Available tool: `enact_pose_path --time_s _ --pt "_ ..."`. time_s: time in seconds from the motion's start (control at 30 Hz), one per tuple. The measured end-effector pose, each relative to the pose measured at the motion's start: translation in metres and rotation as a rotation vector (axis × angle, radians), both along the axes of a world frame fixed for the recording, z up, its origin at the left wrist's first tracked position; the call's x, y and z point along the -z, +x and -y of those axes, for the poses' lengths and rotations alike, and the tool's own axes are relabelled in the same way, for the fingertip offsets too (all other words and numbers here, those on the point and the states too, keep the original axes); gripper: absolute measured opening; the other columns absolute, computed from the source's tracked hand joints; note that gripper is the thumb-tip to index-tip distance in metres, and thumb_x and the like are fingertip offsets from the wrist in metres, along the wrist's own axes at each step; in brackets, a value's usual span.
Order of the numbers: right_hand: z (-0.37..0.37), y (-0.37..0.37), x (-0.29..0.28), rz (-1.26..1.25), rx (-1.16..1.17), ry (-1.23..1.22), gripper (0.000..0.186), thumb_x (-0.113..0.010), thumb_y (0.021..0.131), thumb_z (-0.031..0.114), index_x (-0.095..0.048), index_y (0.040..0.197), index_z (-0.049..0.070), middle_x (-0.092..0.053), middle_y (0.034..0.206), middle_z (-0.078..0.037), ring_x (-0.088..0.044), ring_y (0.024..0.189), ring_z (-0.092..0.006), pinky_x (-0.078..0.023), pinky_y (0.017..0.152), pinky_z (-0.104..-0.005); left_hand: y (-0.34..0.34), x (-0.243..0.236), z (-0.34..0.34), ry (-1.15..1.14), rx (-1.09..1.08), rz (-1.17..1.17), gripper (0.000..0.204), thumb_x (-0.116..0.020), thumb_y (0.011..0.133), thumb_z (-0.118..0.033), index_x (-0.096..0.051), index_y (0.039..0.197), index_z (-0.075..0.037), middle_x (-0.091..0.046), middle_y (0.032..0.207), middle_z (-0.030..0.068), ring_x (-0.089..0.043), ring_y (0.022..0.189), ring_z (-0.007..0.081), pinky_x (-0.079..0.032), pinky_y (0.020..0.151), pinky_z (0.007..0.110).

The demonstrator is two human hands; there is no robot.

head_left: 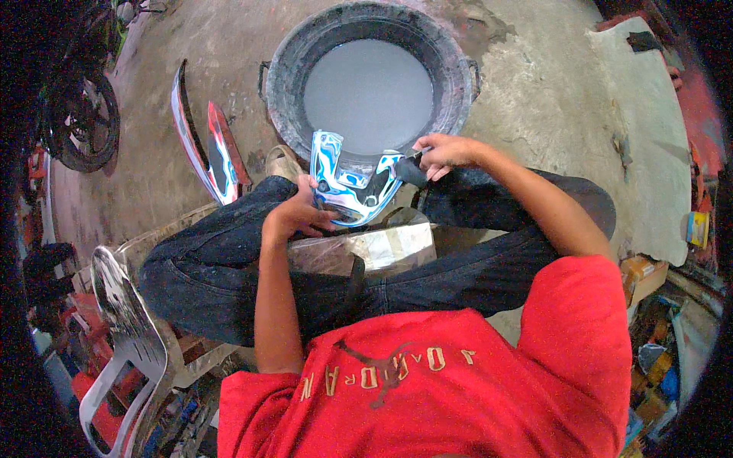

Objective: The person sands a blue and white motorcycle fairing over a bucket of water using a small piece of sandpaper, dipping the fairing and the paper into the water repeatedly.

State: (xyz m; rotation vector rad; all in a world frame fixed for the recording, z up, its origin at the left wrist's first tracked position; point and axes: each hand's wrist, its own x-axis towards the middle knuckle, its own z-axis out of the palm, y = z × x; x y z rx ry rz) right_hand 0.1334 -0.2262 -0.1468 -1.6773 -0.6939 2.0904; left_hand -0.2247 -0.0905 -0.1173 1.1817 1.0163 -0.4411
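A U-shaped plastic motorcycle panel [327,169] with a swirling blue and white pattern is held over my lap, at the near rim of a large dark tub. My left hand [293,212] is closed on its left lower edge, thumb up along the side. In my right hand [447,156] a small dark grey sheet [411,171], which looks like sandpaper, is pinched between the fingers. The sheet touches, or lies very close to, the tip of the panel's right arm. Beneath the panel, between my legs, is a tape-wrapped box-like block [395,246].
The round tub [279,80] with side handles holds cloudy grey liquid. Two long curved panels [183,114] in red, white and blue lie left of it. A motorcycle wheel [80,122] is at far left, a stained plastic chair [149,336] nearer. A cardboard box [643,279] sits right.
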Motion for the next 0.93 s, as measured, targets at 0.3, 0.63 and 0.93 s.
enact_pose_path --time_s 0.3,0.63,0.93 --pt "0.001 -0.013 -0.026 0.769 -0.414 0.463 0.048 -0.061 0.092 0.014 -0.051 0.138 0.006 -0.071 0.112 -0.02 -0.07 0.105 -0.0307 -0.054 0.091 -0.0424 0.014 0.023 0.003 0.124 0.08 -0.13 0.069 -0.079 0.089 -0.022 -0.022 0.126 -0.016 -0.058 0.107 0.0175 -0.065 0.075 0.0242 -0.056 0.056 0.044" --pt "-0.041 -0.03 -0.252 0.653 0.286 1.321 0.026 -0.063 0.099 0.017 -0.067 0.122 0.006 -0.074 0.099 -0.01 -0.072 0.09 -0.0188 -0.057 0.08 -0.0326 0.017 0.056 0.01 0.741 0.196 0.095 0.071 -0.066 0.096 -0.045 -0.026 0.13 0.002 -0.061 0.117 0.0363 -0.068 0.103 0.0445 -0.055 0.085 0.048" --pt "0.073 0.04 -0.398 1.249 -0.073 1.531 0.071 -0.053 0.096 0.058 -0.044 0.154 0.017 -0.038 0.157 -0.026 -0.05 0.136 -0.0372 -0.042 0.106 -0.0466 0.047 0.027 0.014 0.749 0.224 -0.094 0.068 -0.064 0.096 -0.049 -0.029 0.128 0.001 -0.063 0.107 0.0418 -0.063 0.103 0.0562 -0.051 0.089 0.057"
